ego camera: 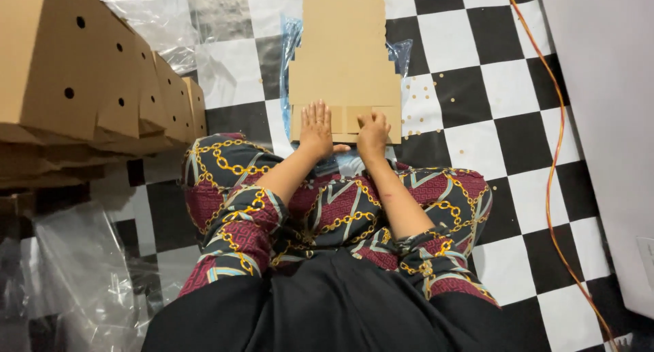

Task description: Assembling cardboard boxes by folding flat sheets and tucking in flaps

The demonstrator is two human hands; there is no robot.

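- Centrally, upper middle of the frame: a flat cardboard blank [344, 59] lies on the checkered floor [490, 134], plain brown, unfolded.
- Blank's outline is stepped: narrower at the top, wider shoulders lower down, a strip of flaps along the near edge with cut lines visible between them.
- Surface looks clean and matte, no print seen; top edge reaches the upper border of the frame.
- Under the blank, a clear bluish plastic sheet [291, 45] sticks out on both sides.
- Left hand [316, 129] is flat, palm down, fingers spread, pressing on the near flap strip of the blank.
- Right hand [372, 134] is on the same strip just beside the left, fingers curled under, knuckles up; pressing, not gripping anything I can see.
- Both forearms come up from the lower centre; patterned sleeves [238, 222] with a gold chain print on dark red and grey, black garment below.
- Small tan punched dots [422, 100] are scattered on the floor just right of the blank.
- Upper left: a row of folded brown cardboard boxes [82, 66] with round holes in the sides, stacked on more flat cardboard.
- Lower left: crumpled clear plastic wrap [75, 277].
- Right side: an orange-yellow cable [555, 161] runs top to bottom along a pale wall or panel [606, 120].
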